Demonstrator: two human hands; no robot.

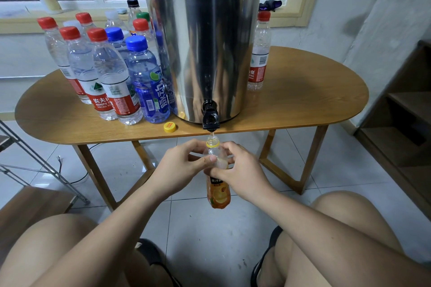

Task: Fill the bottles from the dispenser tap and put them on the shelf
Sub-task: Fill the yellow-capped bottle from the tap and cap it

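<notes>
A tall steel dispenser stands on the wooden table, its black tap hanging over the front edge. Right under the tap, both my hands hold an uncapped clear bottle with an orange label. My left hand grips its neck from the left, thumb across the front. My right hand wraps the bottle's shoulder from the right. The bottle's mouth sits just below the spout. Its yellow cap lies on the table near the edge.
Several capped bottles with red and blue caps crowd the table's left side. One red-capped bottle stands right of the dispenser. A wooden shelf is at the right wall, a metal rack at the left. My knees are below.
</notes>
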